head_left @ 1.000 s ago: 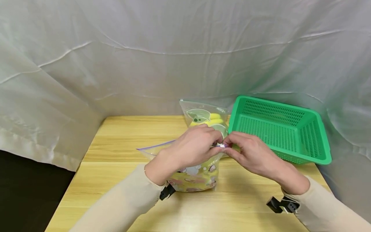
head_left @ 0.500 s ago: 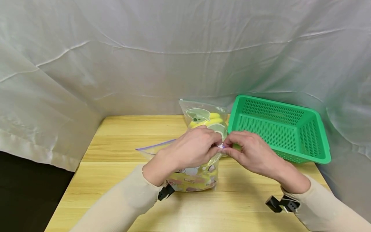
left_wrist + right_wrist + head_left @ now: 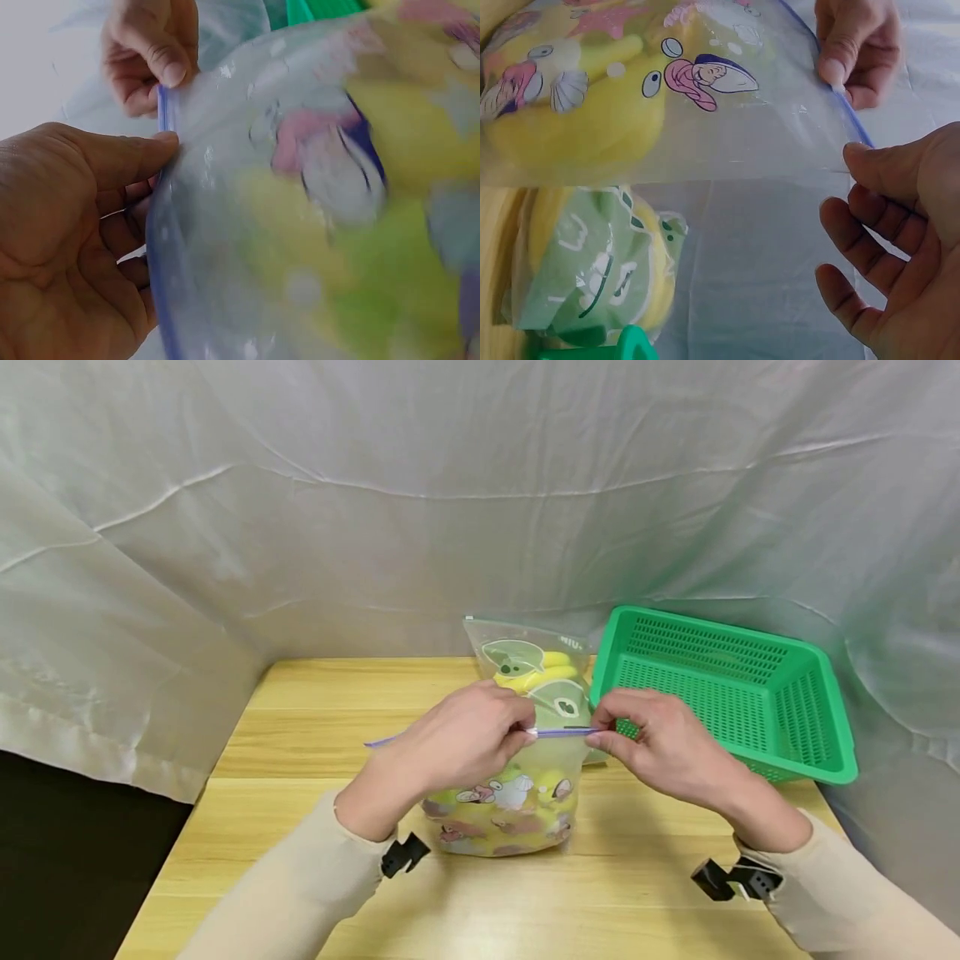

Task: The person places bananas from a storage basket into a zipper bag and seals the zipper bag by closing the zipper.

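Observation:
A clear zip bag (image 3: 517, 814) printed with pink cartoon figures and shells stands on the table, yellow and green contents showing through it. Along its top runs a purple zip strip (image 3: 562, 732). My left hand (image 3: 461, 735) pinches the white slider (image 3: 838, 88) on that strip between thumb and finger. At the strip's right end, my right hand (image 3: 663, 747) pinches the corner of the bag, thumb on the near face. The strip is stretched straight between the two hands; its left part is hidden behind my left hand.
Behind stands a second zip bag (image 3: 525, 635) with green print and yellow bananas (image 3: 551, 672) inside. A green plastic basket (image 3: 720, 693) sits at the back right of the wooden table (image 3: 300, 760). Grey cloth (image 3: 420, 510) hangs at the back and sides.
My left hand has slid left along the zip strip with the slider, away from my right hand. My right hand has shifted slightly right, and more of the bag's front shows.

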A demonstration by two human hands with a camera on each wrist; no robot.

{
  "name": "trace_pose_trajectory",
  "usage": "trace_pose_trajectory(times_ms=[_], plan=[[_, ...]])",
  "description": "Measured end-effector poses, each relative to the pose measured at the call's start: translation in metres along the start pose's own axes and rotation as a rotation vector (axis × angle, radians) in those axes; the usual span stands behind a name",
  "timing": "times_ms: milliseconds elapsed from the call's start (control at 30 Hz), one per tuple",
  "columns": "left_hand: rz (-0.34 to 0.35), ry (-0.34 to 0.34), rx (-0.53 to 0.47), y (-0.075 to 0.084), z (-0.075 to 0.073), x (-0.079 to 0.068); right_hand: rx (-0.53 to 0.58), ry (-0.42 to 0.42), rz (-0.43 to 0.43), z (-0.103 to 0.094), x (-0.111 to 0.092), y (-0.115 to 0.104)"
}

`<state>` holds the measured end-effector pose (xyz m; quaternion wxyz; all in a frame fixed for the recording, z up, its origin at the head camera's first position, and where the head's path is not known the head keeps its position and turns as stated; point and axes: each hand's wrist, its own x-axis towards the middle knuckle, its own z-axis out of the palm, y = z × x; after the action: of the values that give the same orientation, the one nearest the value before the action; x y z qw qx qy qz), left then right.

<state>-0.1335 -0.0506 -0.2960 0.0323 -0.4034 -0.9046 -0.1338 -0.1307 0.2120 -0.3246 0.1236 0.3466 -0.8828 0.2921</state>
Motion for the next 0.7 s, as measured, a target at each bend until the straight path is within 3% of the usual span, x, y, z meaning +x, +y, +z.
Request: trace_pose_trajectory(times_ms=[167,433,700], plan=[[-0.009,0.021,0.030,0.001,-0.001,-0.005,-0.089,-0.006,-0.046,-0.003,0.004,-0.001],[-0.028,0.052,0.035,0.007,0.004,-0.003,-0.143,-0.016,-0.191,0.004,0.020,-0.017],[-0.081,0.040,0.101,0.008,0.008,-0.006,-0.169,-0.040,-0.190,0.009,0.016,-0.015]])
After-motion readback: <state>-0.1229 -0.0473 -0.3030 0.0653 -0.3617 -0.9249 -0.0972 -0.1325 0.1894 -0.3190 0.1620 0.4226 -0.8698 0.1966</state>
